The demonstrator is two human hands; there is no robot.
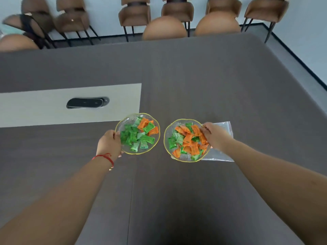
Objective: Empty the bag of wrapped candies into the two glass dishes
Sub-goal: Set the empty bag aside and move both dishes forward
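Note:
Two gold-rimmed glass dishes stand side by side on the dark table. The left dish (154, 140) holds mostly green wrapped candies (131, 136) with a few orange ones. The right dish (166, 138) holds a mix of orange and green candies (187, 140). My left hand (108, 144) grips the left dish's near-left rim. My right hand (215, 136) grips the right dish's right rim. A clear plastic bag (223, 127) lies flat behind and under my right hand, looking empty.
The dark brown table (212, 82) has a pale inset panel (44, 106) with a black cable hatch (87, 102) at the left. Brown chairs (134, 15) line the far side. The table's right edge runs diagonally at the far right.

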